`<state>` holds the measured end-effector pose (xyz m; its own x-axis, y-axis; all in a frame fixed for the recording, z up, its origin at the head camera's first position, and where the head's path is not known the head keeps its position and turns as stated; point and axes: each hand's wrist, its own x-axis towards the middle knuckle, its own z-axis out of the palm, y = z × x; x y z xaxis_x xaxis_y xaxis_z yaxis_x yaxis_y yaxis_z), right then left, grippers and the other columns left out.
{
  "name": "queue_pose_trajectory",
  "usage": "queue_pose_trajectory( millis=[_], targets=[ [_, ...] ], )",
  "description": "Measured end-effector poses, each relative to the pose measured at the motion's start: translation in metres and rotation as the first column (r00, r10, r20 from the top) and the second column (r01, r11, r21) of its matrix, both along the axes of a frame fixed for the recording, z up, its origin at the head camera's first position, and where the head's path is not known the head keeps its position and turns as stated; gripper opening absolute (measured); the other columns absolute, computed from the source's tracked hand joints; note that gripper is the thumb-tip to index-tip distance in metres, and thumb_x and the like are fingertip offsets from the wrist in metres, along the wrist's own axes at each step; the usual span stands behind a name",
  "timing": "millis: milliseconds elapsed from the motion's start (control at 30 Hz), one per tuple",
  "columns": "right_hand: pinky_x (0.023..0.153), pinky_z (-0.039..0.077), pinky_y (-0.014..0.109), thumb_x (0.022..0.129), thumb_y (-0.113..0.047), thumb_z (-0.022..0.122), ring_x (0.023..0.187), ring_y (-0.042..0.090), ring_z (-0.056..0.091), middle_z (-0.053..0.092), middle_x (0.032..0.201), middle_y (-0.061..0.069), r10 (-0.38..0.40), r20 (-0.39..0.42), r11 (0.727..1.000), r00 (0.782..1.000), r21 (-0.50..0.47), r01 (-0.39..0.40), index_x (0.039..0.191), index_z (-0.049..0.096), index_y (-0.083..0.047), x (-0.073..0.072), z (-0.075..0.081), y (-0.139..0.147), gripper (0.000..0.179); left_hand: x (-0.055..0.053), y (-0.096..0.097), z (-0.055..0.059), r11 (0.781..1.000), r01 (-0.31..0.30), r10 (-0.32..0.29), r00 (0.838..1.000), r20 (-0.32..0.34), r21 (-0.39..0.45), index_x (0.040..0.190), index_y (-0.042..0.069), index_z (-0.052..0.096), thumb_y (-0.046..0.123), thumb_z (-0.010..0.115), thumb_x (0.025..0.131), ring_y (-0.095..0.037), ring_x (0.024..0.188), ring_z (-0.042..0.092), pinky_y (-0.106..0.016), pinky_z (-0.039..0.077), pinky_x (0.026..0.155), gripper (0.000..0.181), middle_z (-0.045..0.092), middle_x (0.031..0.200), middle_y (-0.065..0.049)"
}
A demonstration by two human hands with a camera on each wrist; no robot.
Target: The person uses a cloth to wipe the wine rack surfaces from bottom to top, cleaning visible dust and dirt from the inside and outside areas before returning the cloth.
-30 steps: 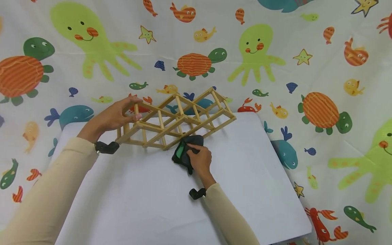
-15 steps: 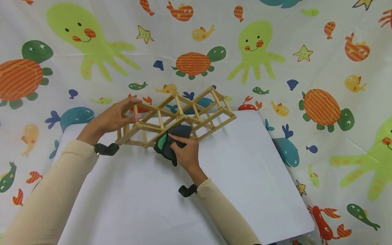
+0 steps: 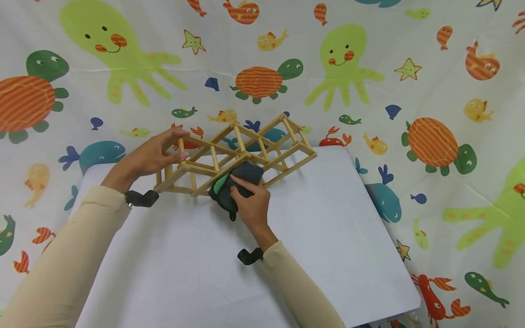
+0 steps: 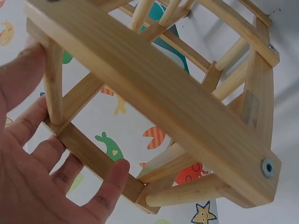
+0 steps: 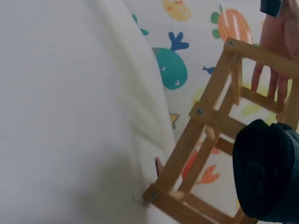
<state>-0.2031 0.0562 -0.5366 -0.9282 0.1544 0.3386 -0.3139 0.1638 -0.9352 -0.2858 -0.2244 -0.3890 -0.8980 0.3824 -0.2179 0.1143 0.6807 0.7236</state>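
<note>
A lattice-shaped wooden rack [image 3: 239, 138] of pale slats and dowels stands tilted at the back of the white table. My left hand [image 3: 149, 157] grips its left end. In the left wrist view, thumb and fingers of that hand [image 4: 32, 172] go around a corner dowel of the rack [image 4: 154, 93]. My right hand [image 3: 254, 205] pinches a dark grey cloth [image 3: 248, 172] with a green patch, pressed against the front lower slats. The bunched cloth [image 5: 280, 172] hides part of the frame in the right wrist view, where right-hand fingers are not seen.
The white tabletop [image 3: 197, 264] lies beneath the rack and both forearms. Behind it hangs a curtain [image 3: 283, 27] printed with sea animals, close to the rack's back side. Each wrist wears a small black camera [image 3: 141, 198].
My right hand has slid the cloth left along the rack's front slats, then slightly up and right. The left hand and the rack have stayed in place.
</note>
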Motion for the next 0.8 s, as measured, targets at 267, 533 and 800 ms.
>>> queue_pose_trajectory(
  millis=[267,533,800],
  targets=[
    [0.102,0.059,0.046,0.084,-0.008,0.081,0.110,0.023,0.075,0.083,0.101,0.002,-0.266,0.212,0.961,0.940,0.129,0.243,0.094,0.088,-0.022,-0.006,-0.036,0.025,0.019,0.001,0.004,-0.002,1.000,0.016,-0.016,1.000,0.001,0.021,0.170,0.025,0.024,0.035,0.065,0.106,-0.063,0.145,0.041,-0.081,0.033,0.115,0.076,0.008,0.181,-0.012],
    [0.099,0.060,0.050,0.084,-0.004,0.082,0.105,0.029,0.076,0.081,0.101,0.008,-0.387,0.088,0.922,0.918,0.061,0.383,0.093,0.088,-0.017,-0.005,-0.040,0.038,0.017,-0.001,0.002,-0.002,1.000,0.021,-0.020,1.000,-0.003,0.022,0.170,0.024,0.025,0.037,0.066,0.105,-0.063,0.145,0.043,-0.080,0.033,0.116,0.078,0.005,0.181,-0.010],
    [0.093,0.062,0.050,0.085,-0.010,0.083,0.102,0.028,0.077,0.082,0.100,0.008,-0.327,0.117,0.936,0.938,0.180,0.304,0.093,0.088,-0.014,-0.022,-0.049,0.048,0.010,0.000,-0.001,-0.001,0.999,0.013,-0.013,1.000,-0.003,0.031,0.169,0.025,0.027,0.037,0.067,0.105,-0.061,0.149,0.039,-0.081,0.032,0.116,0.076,0.007,0.181,-0.010]
  ],
)
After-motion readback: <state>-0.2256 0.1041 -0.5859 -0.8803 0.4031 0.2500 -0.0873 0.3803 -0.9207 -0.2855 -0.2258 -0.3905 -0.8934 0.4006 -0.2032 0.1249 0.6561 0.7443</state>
